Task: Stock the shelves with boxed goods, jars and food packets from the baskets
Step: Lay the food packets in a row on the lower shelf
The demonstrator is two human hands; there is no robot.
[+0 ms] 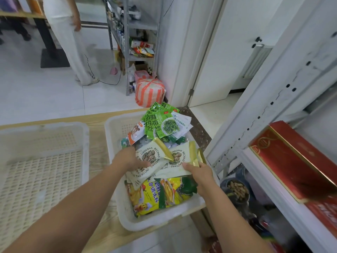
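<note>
A white plastic basket (pixel 116 128) full of food packets sits on the wooden table. Two cream-and-gold seasoning packets lie on top. My left hand (pixel 130 157) grips the left cream packet (pixel 145 157) by its edge. My right hand (pixel 197 173) grips the right cream packet (pixel 177 161) at its lower corner. Green seaweed packets (pixel 160 125) are piled at the basket's far end and yellow seasoning bags (pixel 151 196) lie at the near end. The white metal shelf (pixel 264 179) stands to the right, with red boxes (pixel 291 161) on it.
An empty white basket (pixel 42 161) sits on the table to the left. Jars, one with peanuts (pixel 237 189), stand on the lower shelf at right. A person (pixel 69 42) stands on the floor beyond, near a grey rack (pixel 127 42) and a striped bag (pixel 149 92).
</note>
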